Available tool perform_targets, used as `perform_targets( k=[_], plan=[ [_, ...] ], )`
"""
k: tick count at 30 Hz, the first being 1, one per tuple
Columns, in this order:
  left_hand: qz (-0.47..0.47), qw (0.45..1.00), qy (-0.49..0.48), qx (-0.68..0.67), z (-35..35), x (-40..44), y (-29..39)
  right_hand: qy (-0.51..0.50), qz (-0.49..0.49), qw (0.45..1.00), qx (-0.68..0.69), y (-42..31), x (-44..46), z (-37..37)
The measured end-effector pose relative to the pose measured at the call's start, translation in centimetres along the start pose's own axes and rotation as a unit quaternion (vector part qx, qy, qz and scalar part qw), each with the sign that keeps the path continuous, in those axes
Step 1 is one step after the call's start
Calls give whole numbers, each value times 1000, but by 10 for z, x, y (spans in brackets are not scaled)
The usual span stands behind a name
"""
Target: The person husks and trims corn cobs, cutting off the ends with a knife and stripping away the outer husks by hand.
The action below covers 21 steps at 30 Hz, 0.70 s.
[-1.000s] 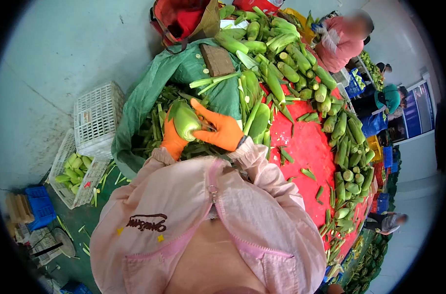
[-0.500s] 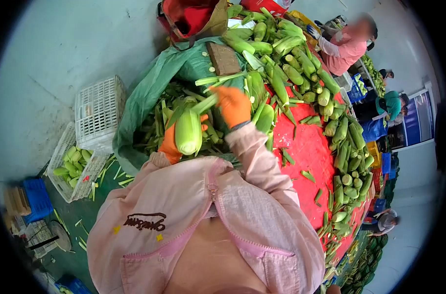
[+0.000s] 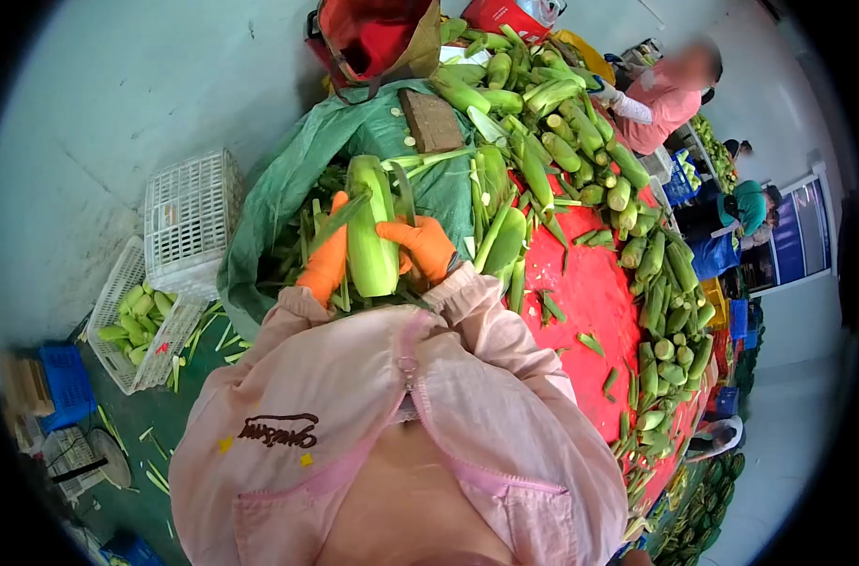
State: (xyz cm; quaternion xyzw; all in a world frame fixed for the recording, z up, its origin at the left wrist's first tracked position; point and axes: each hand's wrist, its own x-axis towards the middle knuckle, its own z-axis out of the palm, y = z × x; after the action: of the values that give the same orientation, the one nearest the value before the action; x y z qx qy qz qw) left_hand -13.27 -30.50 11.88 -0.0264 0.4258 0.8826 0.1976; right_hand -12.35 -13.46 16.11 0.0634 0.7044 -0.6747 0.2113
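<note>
In the head view a pale green ear of corn (image 3: 371, 226), still in smooth inner husk, stands nearly upright before my chest. My left hand (image 3: 324, 262), in an orange glove, grips its left side, where a loose husk leaf crosses by the fingers. From the right, my right hand (image 3: 424, 247), also gloved in orange, closes with fingers against the ear's lower right side. A husk strip (image 3: 404, 193) rises just above that hand. Below and behind lies a green sack (image 3: 264, 236) holding stripped leaves. Some fingertips are hidden behind the corn.
A wooden block (image 3: 430, 121) rests on the sack's edge. Unhusked corn is heaped along the red table covering (image 3: 580, 297) on the right. White crates (image 3: 193, 222) stand at left, one holding husked ears. Co-workers, one in a pink top (image 3: 663, 104), stand farther off.
The ear has risen and turned more upright. My right hand, which was pulling a leaf strip above and to the right, has come down to the ear's side.
</note>
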Motion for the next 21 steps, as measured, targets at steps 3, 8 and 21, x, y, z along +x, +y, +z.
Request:
perform_targets(
  k=[3,8,21],
  plan=[
    [57,981,102,157,4,-2,-10,44,2,998,-48,11,1,-7],
    [70,988,98,92,12,-10,-13,35,-10,980,-195,0,-10,-2],
    [83,986,49,134,2,-8,-16,35,-15,998,43,17,1,-9]
  ],
)
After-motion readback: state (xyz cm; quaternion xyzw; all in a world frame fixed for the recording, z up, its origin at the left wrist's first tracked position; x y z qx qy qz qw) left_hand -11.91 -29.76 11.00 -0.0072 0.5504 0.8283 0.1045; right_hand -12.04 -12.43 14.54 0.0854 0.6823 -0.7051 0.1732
